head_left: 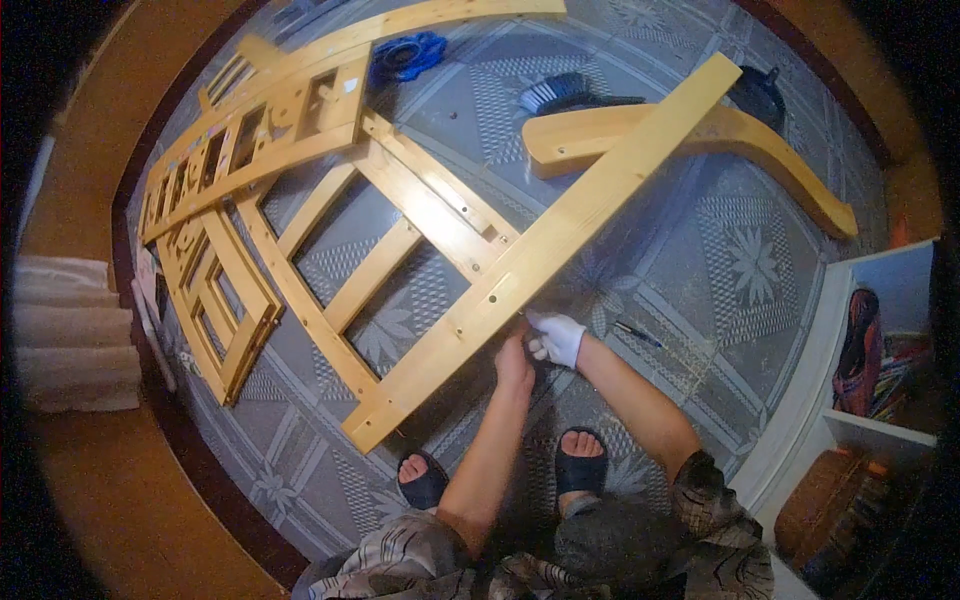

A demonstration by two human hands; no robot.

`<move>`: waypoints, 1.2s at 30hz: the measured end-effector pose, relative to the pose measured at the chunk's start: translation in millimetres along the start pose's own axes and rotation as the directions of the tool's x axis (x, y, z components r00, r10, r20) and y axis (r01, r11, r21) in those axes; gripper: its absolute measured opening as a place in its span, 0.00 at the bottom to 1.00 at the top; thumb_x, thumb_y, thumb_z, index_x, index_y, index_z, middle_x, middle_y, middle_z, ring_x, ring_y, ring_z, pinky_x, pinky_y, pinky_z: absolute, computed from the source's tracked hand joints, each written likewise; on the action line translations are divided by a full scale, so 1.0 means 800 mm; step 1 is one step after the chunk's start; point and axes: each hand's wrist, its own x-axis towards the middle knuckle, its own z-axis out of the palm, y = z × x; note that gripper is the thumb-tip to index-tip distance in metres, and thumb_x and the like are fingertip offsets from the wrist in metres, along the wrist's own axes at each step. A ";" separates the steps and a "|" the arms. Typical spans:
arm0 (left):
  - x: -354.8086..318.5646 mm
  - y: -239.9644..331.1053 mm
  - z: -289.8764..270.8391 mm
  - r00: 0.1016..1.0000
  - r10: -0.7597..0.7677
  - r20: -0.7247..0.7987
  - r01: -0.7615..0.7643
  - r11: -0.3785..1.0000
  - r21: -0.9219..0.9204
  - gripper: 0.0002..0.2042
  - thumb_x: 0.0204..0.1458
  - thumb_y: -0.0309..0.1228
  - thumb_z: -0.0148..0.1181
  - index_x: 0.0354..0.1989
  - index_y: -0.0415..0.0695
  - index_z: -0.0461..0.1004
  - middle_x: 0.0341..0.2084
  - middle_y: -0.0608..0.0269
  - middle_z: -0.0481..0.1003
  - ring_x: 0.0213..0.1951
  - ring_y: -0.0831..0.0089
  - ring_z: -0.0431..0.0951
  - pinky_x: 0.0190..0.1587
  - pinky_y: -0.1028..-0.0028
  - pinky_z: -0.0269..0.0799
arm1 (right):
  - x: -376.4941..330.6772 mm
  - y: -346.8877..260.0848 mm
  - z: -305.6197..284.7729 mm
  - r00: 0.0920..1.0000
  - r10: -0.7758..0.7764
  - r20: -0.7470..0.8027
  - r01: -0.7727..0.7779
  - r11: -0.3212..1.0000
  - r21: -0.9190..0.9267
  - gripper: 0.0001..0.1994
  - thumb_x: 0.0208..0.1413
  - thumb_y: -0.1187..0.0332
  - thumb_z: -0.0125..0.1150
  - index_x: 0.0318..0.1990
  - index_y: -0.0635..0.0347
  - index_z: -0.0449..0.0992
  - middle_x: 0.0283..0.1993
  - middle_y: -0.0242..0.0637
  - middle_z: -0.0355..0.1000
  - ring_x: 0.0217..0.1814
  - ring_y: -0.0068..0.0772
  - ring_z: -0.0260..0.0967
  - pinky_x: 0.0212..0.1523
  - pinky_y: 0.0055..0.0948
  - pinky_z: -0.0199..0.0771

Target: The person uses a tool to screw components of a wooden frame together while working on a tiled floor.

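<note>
A long pale wooden beam (pixel 600 215) slants across the middle, joined to a slatted wooden frame (pixel 385 268) that lies on the floor. My left hand (pixel 514 362), bare, is at the near edge of the beam with its fingers closed. Close beside it, my right hand (pixel 557 339) wears a white glove, and its fingers are curled in, nearly touching the left. Whatever the fingers hold is too small or hidden to make out. Dark holes show along the beam, one of them just above my hands.
A curved wooden piece (pixel 700 135) passes under the beam. Behind it lies a brush (pixel 560 92), and a blue bundle (pixel 412 55) is farther left. Slatted panels (pixel 255 130) lie at the left. A pen-like tool (pixel 638 333) rests right of my hands, near a white shelf (pixel 800 440).
</note>
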 end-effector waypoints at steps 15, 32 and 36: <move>0.017 0.007 -0.035 0.987 -0.098 0.131 0.109 0.991 -0.077 0.09 0.49 0.30 0.42 0.38 0.43 0.64 0.31 0.62 0.68 0.36 0.70 0.68 0.40 0.71 0.64 | -0.001 -0.003 0.013 0.986 -0.111 -0.124 0.092 0.985 -0.149 0.13 0.45 0.62 0.49 0.31 0.62 0.71 0.26 0.44 0.67 0.25 0.41 0.65 0.28 0.33 0.65; 0.018 0.006 -0.024 0.986 -0.073 0.152 0.098 0.983 -0.158 0.11 0.50 0.35 0.40 0.37 0.44 0.65 0.31 0.61 0.67 0.33 0.70 0.67 0.36 0.71 0.64 | -0.004 -0.008 0.024 0.944 -0.283 -0.172 0.164 0.850 -0.500 0.17 0.47 0.59 0.50 0.34 0.66 0.68 0.21 0.39 0.66 0.16 0.26 0.63 0.14 0.25 0.63; 0.017 0.003 -0.017 0.999 -0.015 0.048 0.025 0.976 -0.217 0.10 0.50 0.33 0.43 0.36 0.42 0.65 0.31 0.60 0.67 0.35 0.68 0.67 0.41 0.70 0.64 | -0.016 0.009 0.045 0.626 -0.762 0.165 -0.037 -0.240 -0.970 0.10 0.40 0.64 0.52 0.32 0.57 0.68 0.27 0.40 0.65 0.26 0.44 0.64 0.29 0.38 0.66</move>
